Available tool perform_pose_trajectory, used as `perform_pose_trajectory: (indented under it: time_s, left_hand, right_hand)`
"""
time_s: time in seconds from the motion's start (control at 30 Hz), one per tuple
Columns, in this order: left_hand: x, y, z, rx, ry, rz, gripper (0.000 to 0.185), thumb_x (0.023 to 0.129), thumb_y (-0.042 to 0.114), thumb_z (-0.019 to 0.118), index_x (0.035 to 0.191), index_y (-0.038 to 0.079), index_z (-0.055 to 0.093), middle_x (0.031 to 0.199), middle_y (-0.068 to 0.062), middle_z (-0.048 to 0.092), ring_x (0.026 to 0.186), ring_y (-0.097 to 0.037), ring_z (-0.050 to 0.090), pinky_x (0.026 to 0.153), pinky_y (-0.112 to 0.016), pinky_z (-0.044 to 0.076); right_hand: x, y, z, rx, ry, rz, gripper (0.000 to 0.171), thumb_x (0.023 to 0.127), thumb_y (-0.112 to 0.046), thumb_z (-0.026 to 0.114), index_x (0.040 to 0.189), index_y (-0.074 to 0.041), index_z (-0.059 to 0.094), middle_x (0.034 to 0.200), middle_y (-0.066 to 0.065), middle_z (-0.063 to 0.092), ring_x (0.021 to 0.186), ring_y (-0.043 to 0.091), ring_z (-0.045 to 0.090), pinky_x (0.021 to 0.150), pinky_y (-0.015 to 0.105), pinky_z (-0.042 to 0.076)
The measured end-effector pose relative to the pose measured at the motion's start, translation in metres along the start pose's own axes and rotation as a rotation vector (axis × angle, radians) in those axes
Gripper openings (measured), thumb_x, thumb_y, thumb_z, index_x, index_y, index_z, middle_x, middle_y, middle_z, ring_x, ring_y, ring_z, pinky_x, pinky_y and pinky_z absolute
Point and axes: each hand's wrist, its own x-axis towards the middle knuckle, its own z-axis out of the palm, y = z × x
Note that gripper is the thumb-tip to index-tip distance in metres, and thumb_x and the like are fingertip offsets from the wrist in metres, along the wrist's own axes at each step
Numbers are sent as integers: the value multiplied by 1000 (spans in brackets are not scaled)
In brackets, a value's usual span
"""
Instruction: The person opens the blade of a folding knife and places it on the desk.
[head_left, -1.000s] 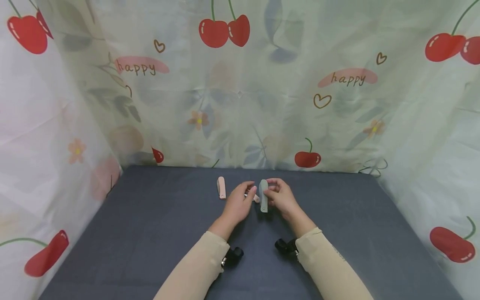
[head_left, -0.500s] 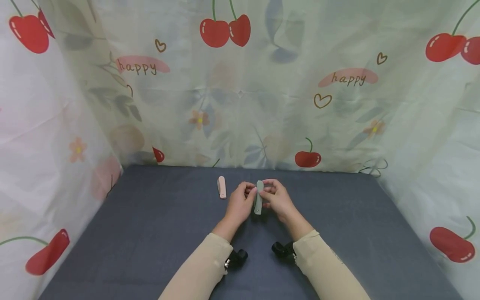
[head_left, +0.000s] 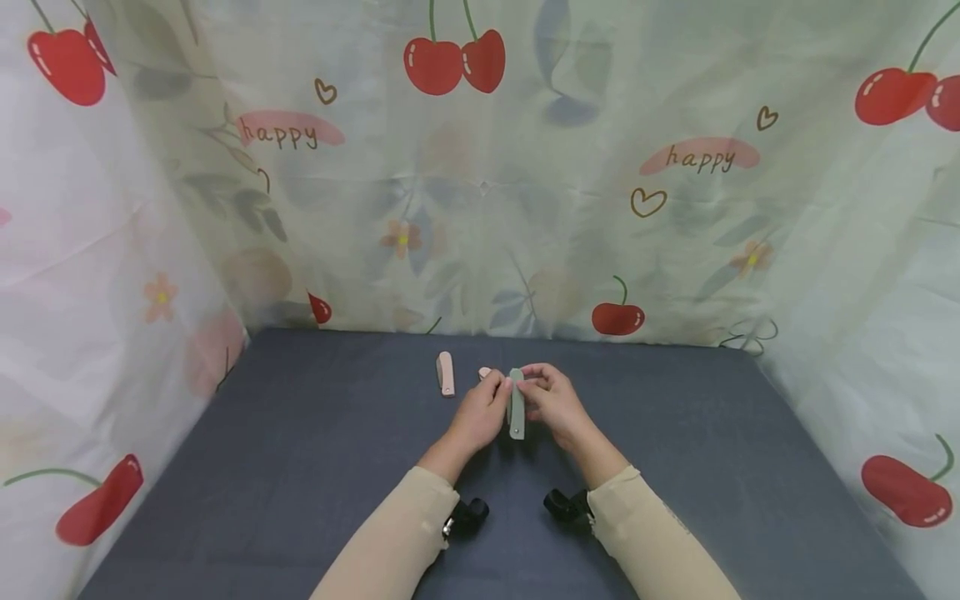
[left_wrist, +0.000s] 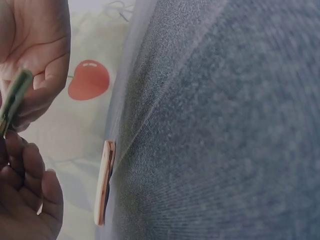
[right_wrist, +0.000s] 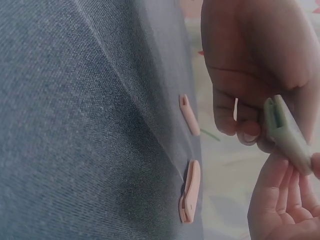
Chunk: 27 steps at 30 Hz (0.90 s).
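A slim grey-green folding piece (head_left: 516,404) is held upright above the dark grey table (head_left: 300,467), between both hands. My left hand (head_left: 480,412) pinches its upper end from the left. My right hand (head_left: 555,404) grips it from the right with curled fingers. In the left wrist view the grey-green piece (left_wrist: 15,100) shows edge-on between the fingers. The right wrist view shows its slotted end (right_wrist: 287,135) under my left hand's fingertips (right_wrist: 245,132). A pink piece of the same shape (head_left: 446,373) lies on the table just left of the hands.
A second small pink piece (head_left: 484,372) peeks out behind my left hand, and both pink pieces (right_wrist: 189,115) (right_wrist: 189,192) lie near the table's far edge. Cherry-print cloth (head_left: 480,208) walls the table at the back and both sides. Black wrist cameras (head_left: 465,515) (head_left: 566,504) sit under the sleeves.
My left hand has closed in and taken the top of the grey-green piece, which the right hand held alone before. The piece now stands straighter and slightly left.
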Motion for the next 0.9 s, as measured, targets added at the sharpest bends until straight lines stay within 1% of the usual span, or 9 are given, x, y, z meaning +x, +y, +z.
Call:
perform_pose_trajectory:
  time_s: [0.13, 0.27, 0.43, 0.47, 0.5, 0.63, 0.7, 0.73, 0.9]
  left_hand:
    - [0, 0, 0, -16, -11, 34, 27, 109, 26, 41, 89, 11, 50, 69, 1, 43, 62, -15, 43, 60, -29, 36]
    - [-1, 0, 0, -29, -16, 51, 29, 109, 27, 40, 87, 11, 49, 68, 1, 44, 59, -13, 42, 58, -28, 35]
    - [-3, 2, 0, -104, -25, 58, 32, 110, 27, 40, 87, 8, 51, 71, 1, 48, 61, -13, 45, 59, -28, 37]
    - [-3, 2, 0, -127, -19, 64, 32, 109, 27, 41, 87, 8, 51, 72, 1, 49, 62, -12, 46, 60, -27, 38]
    - [-5, 7, -2, -161, -8, 66, 30, 109, 23, 42, 86, 6, 51, 72, 1, 49, 63, -12, 46, 61, -27, 39]
    - [-4, 10, -4, -247, 42, 88, 28, 107, 16, 47, 81, 6, 49, 68, 2, 46, 63, -10, 45, 60, -25, 38]
    - [-3, 11, -5, -268, 67, 89, 27, 106, 12, 49, 80, 5, 49, 67, 3, 45, 62, -11, 44, 60, -25, 37]
    - [-1, 7, -4, -271, 73, 90, 27, 106, 14, 49, 80, 6, 50, 67, 4, 44, 62, -10, 44, 60, -25, 37]
    - [0, 7, -5, -310, 132, 77, 27, 106, 13, 49, 81, 5, 52, 65, 3, 44, 61, -10, 43, 59, -25, 38]
  right_hand:
    - [-1, 0, 0, 10, 15, 8, 31, 105, -19, 55, 127, 2, 53, 94, 6, 65, 76, 17, 62, 66, 35, 53]
    - [-2, 0, 0, 15, 17, 3, 30, 104, -20, 57, 122, 4, 57, 87, 3, 65, 74, 16, 61, 64, 32, 52]
    - [-5, -1, -1, 23, 6, -3, 28, 104, -18, 56, 118, 7, 59, 86, 2, 66, 73, 15, 61, 63, 32, 52]
    - [-6, -2, -2, 27, 5, -4, 28, 104, -18, 56, 117, 7, 59, 86, 2, 66, 73, 15, 61, 63, 32, 52]
    - [-6, -3, -2, 33, 4, -2, 27, 105, -18, 55, 117, 7, 59, 87, 3, 66, 73, 15, 61, 64, 33, 52]
    - [-7, -5, -6, 94, -11, -2, 26, 106, -16, 51, 115, 8, 57, 89, 3, 66, 74, 15, 62, 67, 35, 53]
    - [-6, -5, -8, 127, -12, -5, 24, 106, -15, 50, 114, 8, 56, 89, 3, 65, 74, 15, 62, 67, 35, 54]
    - [-6, -5, -8, 142, -12, -7, 24, 106, -15, 50, 113, 7, 56, 89, 3, 65, 73, 15, 63, 67, 35, 55]
    - [-6, -6, -12, 186, 20, -10, 21, 106, -14, 50, 111, 6, 56, 88, 4, 62, 73, 16, 63, 67, 34, 56]
